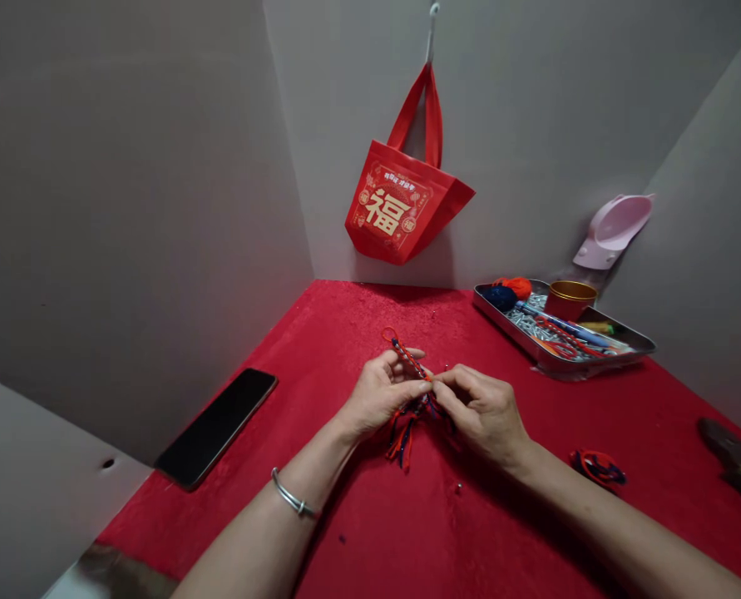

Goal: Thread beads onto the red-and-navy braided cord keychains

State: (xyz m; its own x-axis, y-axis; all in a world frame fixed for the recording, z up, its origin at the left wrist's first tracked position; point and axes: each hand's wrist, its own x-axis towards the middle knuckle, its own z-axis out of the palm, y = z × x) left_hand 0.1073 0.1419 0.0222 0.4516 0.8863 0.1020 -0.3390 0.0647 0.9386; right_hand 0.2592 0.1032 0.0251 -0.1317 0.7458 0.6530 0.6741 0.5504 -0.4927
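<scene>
A braided cord (411,359) in orange-red and dark blue, with a small loop at its far end, slants across the fingers of my left hand (382,391). My left thumb and fingers are closed on its lower part. Fingertips of my right hand (486,412) pinch at the same spot, where the braid meets its loose strands. Those strands (401,445) hang below my hands in a tangle, partly covered by my fingers. What exactly lies between the right fingertips is small and mostly hidden. A tiny shiny bead (459,488) lies on the cloth below.
Right of my hands sits a bundle of cord (600,467). A metal tray (585,362) at the back right holds yarn, small metal pieces, a red cup (570,304) and pens. A phone (217,428) lies left. A red bag (401,204) hangs on the wall above the red cloth (370,516).
</scene>
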